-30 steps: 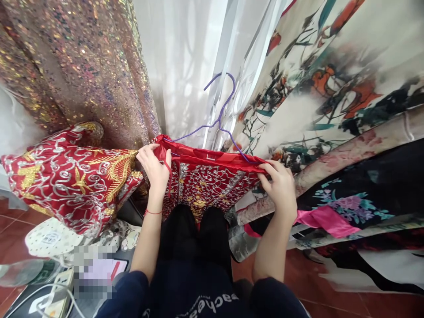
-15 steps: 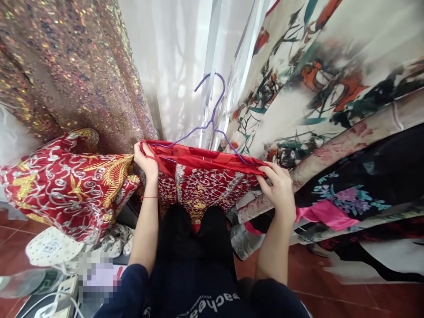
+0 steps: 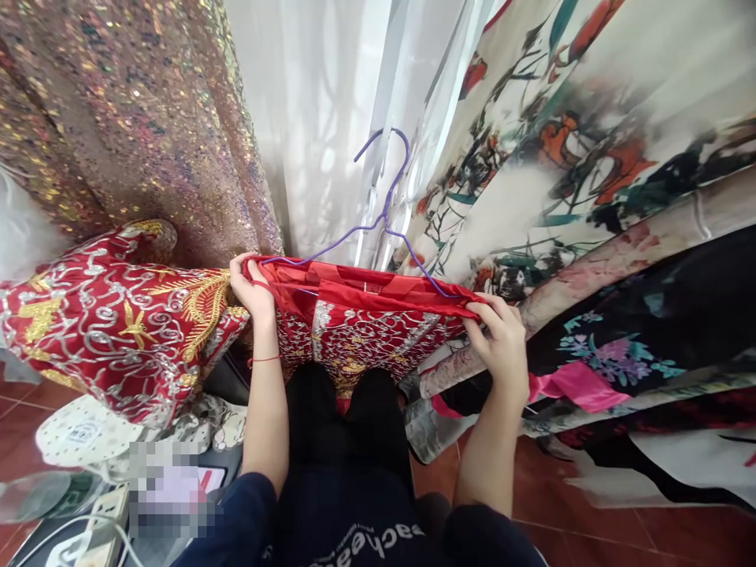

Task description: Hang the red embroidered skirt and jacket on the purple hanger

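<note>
A red skirt [image 3: 378, 339] with silver and gold embroidery hangs down in front of my knees, its plain red waistband stretched sideways. My left hand [image 3: 253, 287] is closed on the waistband's left end, and my right hand [image 3: 499, 335] pinches the right end. Inside the waistband sits a purple wire hanger [image 3: 387, 213], its shoulders reaching toward both ends and its hook standing up free. The hanger's lower part is mostly hidden by the cloth.
At left, a matching red embroidered garment [image 3: 118, 323] lies over a surface with a dotted white cap [image 3: 83, 433], a plastic bottle [image 3: 41, 496] and a power strip [image 3: 103, 524]. A sequined cloth [image 3: 147, 118] hangs behind. Printed garments [image 3: 591, 157] crowd the right side.
The waistband is pulled slightly wider, my left hand having shifted a little left and my right hand a little right. Both grips stay on the skirt.
</note>
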`<state>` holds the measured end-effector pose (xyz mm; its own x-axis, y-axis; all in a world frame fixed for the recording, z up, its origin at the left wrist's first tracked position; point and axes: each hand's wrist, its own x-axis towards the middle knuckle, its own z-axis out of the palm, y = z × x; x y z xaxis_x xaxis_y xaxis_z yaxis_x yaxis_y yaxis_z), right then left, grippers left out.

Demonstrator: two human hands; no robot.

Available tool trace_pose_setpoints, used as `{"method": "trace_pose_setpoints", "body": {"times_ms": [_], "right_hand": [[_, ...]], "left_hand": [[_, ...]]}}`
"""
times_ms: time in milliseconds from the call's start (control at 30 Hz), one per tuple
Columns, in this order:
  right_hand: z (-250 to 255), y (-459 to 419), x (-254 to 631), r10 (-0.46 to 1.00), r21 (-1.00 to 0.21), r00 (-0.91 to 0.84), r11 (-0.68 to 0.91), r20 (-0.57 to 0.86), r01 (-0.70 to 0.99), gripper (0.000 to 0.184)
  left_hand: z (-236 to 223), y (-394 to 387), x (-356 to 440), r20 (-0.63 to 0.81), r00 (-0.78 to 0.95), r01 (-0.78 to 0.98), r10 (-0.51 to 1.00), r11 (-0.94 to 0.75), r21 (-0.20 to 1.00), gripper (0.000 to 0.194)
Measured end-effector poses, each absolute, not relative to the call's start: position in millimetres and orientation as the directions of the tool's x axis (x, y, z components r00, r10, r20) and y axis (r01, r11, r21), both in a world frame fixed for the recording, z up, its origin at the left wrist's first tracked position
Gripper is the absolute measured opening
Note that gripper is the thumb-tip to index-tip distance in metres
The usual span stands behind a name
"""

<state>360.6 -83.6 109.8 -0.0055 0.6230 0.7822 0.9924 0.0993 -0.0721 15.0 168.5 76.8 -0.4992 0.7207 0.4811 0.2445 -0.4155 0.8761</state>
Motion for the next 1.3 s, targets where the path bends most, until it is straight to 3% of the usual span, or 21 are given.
{"method": "trace_pose_setpoints", "body": {"times_ms": [100, 333, 467, 733, 933, 1033, 1200, 1300], "right_hand": [[110, -85, 358, 0.621, -0.057, -0.018, 0.1, 0.783, 0.993, 0.012], [108, -88, 362, 0.619, -0.103, 0.015, 0.107, 0.785, 0.989, 0.012], [101, -82, 363, 0.604, -0.194, 0.069, 0.144, 0.794, 0.97, 0.011], [98, -73, 356, 0.597, -0.293, 0.164, 0.125, 0.786, 0.948, 0.011], [98, -77, 356, 0.558, -0.261, 0.144, 0.137, 0.817, 0.955, 0.008], [88, -77, 356, 0.57, -0.278, 0.137, 0.167, 0.81, 0.946, 0.01], [72, -92, 358, 0.573, -0.289, 0.143, 0.171, 0.807, 0.942, 0.011], [73, -109, 354, 0.549, -0.309, 0.173, 0.165, 0.817, 0.937, 0.008]], "left_hand": [[76, 166, 16, 0.467, -0.461, 0.271, 0.755, -0.382, 0.884, 0.023], [79, 138, 15, 0.529, -0.335, 0.51, 0.78, -0.322, 0.797, 0.043], [91, 129, 14, 0.409, -0.246, 0.634, 0.879, -0.174, 0.754, 0.05], [119, 121, 18, 0.186, -0.18, 0.817, 0.966, 0.042, 0.575, 0.039], [119, 115, 19, 0.079, -0.074, 0.898, 0.994, 0.032, 0.439, 0.032], [107, 103, 29, 0.008, -0.001, 0.896, 1.0, -0.003, 0.444, 0.034], [97, 81, 41, 0.273, 0.002, 0.767, 0.962, -0.177, 0.617, 0.051], [103, 67, 31, 0.366, 0.092, 0.707, 0.926, -0.32, 0.63, 0.053]]}}
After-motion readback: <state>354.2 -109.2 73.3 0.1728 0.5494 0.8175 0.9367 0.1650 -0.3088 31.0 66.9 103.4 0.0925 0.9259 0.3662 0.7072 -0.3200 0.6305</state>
